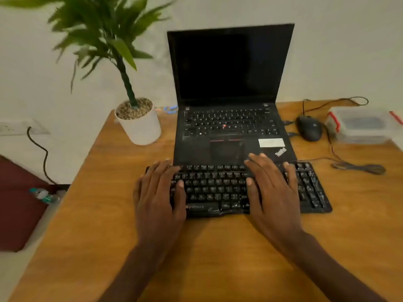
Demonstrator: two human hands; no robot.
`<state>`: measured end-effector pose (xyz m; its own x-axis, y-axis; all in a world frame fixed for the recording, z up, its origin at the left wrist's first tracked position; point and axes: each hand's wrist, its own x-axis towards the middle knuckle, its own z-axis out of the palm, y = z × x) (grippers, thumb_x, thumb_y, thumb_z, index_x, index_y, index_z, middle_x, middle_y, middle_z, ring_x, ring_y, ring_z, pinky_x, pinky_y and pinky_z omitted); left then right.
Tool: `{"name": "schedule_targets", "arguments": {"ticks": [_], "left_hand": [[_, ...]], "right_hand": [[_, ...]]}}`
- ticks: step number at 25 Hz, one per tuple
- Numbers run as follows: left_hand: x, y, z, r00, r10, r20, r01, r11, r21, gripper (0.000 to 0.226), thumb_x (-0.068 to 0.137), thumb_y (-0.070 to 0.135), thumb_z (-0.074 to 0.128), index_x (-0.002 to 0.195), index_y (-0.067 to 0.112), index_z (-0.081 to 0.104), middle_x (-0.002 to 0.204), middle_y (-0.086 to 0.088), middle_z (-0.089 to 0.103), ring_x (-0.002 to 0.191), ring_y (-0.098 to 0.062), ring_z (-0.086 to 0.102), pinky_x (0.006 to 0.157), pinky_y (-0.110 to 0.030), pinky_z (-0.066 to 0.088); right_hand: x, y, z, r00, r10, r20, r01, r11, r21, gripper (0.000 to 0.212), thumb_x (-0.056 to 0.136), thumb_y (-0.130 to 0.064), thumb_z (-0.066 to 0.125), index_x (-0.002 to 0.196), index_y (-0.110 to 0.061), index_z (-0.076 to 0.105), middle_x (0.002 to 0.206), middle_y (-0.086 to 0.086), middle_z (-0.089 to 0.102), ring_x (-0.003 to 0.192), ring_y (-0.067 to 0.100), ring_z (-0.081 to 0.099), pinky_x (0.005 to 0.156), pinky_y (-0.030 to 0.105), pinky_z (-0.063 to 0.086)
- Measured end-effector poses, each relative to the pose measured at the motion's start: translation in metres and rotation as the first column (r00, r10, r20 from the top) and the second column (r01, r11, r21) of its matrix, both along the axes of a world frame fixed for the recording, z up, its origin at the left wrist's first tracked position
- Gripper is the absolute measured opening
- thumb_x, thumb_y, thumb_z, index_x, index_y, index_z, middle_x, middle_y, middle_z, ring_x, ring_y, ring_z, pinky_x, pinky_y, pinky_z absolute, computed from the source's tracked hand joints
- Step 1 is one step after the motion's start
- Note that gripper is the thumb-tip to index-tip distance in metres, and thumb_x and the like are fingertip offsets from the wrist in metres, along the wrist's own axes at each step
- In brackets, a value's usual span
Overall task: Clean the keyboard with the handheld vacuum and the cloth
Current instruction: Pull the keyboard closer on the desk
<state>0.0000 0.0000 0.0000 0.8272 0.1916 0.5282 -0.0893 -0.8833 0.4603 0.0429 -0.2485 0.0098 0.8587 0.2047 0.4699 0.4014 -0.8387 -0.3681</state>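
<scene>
Keyboard [218, 188]: black, flat on the counter [87, 214], just in front of the laptop [231, 118]; white print on its front edge is too blurred to read.
Left hand [160, 197]: palm down on the keyboard's left end, fingers straight and spread, gripping nothing.
Right hand [273, 190]: palm down on the keyboard right of centre, fingers straight, fingertips at the laptop's front edge, gripping nothing.
Laptop: open, screen dark; "ThinkPad" logo on the palm rest, a white sticker just behind it, unreadable.
Pot [140, 123]: white, filled with pebbles, holding a green plant.
Box [362, 125]: clear plastic with red clips, lid on, contents unclear.
Mouse [309, 128]: black, wired, between laptop and box.
Bottle [43, 195]: lying on the floor left of the counter.
</scene>
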Motion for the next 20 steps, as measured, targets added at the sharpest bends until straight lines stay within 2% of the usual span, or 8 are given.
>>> {"name": "schedule_targets", "arguments": {"ticks": [3,5,11,14,20], "left_hand": [[-0.01,0.002,-0.016,0.997,0.004,0.077,-0.009,0.998,0.058,0.036,0.105,0.029,0.052,0.136,0.015,0.063,0.148,-0.002,0.059,0.145,-0.023,0.047,0.12,-0.046,0.031],[-0.007,0.003,-0.016,0.996,0.015,0.083,-0.02,0.998,0.055,0.035,0.106,0.03,0.05,0.135,0.016,0.061,0.144,-0.003,0.06,0.14,-0.024,0.051,0.116,-0.049,0.035],[-0.012,-0.003,-0.022,0.994,0.109,-0.029,-0.1,0.972,0.214,0.042,0.106,0.046,0.038,0.129,0.017,0.059,0.128,-0.004,0.064,0.123,-0.024,0.055,0.109,-0.047,0.04],[-0.013,-0.004,-0.019,0.989,0.137,-0.048,-0.125,0.971,0.202,0.043,0.106,0.051,0.038,0.123,0.019,0.061,0.121,-0.002,0.065,0.118,-0.023,0.056,0.106,-0.047,0.041],[-0.01,-0.005,-0.018,0.983,0.166,-0.081,-0.15,0.974,0.172,0.052,0.105,0.061,0.04,0.125,0.018,0.062,0.124,-0.003,0.065,0.121,-0.023,0.057,0.106,-0.051,0.041]], "right_hand": [[-0.008,0.001,-0.015,0.99,0.017,0.142,-0.007,0.998,-0.068,0.041,0.107,-0.028,0.037,0.142,-0.016,0.056,0.153,-0.001,0.051,0.149,0.014,0.037,0.124,0.054,0.017],[-0.008,0.003,-0.016,0.985,0.022,0.17,-0.007,0.996,-0.089,0.041,0.108,-0.03,0.037,0.143,-0.017,0.053,0.151,0.0,0.053,0.148,0.015,0.038,0.124,0.054,0.017],[-0.017,0.002,-0.021,0.984,-0.034,0.177,0.05,0.995,-0.088,0.033,0.108,-0.035,0.033,0.131,-0.023,0.054,0.133,-0.003,0.06,0.131,0.012,0.05,0.126,0.048,0.014],[-0.018,0.002,-0.019,0.986,-0.031,0.163,0.047,0.994,-0.097,0.036,0.108,-0.037,0.031,0.13,-0.023,0.056,0.13,-0.004,0.062,0.128,0.012,0.053,0.125,0.051,0.018],[-0.014,0.002,-0.022,0.991,-0.033,0.128,0.045,0.995,-0.091,0.039,0.107,-0.04,0.03,0.13,-0.023,0.057,0.129,-0.005,0.063,0.127,0.012,0.055,0.126,0.05,0.015]]}}
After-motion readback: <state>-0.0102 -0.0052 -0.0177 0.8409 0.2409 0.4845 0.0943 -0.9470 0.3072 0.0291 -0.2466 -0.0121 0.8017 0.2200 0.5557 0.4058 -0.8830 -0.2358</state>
